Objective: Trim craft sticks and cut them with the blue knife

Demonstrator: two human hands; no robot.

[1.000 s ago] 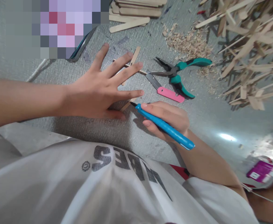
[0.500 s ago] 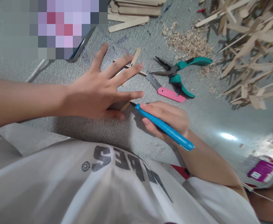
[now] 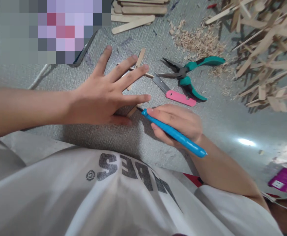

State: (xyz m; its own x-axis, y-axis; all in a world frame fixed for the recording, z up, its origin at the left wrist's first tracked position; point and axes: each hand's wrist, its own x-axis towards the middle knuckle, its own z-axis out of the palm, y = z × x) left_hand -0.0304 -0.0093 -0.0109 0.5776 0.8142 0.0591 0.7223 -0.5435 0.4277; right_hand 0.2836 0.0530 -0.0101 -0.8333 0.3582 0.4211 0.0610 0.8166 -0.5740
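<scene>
Currently my left hand [image 3: 101, 98] lies splayed flat on the wooden stick [image 3: 133, 111], whose long axis runs diagonally toward the pliers [image 3: 187, 73]; my right hand [image 3: 180, 123], closed around the blue craft knife [image 3: 174, 133], has its blade at the stick's near end.

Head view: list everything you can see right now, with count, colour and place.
craft stick: one, pale wood, pinned under the left hand, end showing at the knife tip
craft knife: one, blue, in the right hand
crossed sticks: a few, pale wood, beyond the left fingers
cutter: one, pink handle, right of the fingers
pliers: one, teal handles, behind the cutter
stacked sticks: several, pale wood, top centre
shavings: a heap, tan, top right
stick structure: one, pale wood, far right
table: grey
left hand: flat, fingers spread
right hand: closed round the knife
</scene>
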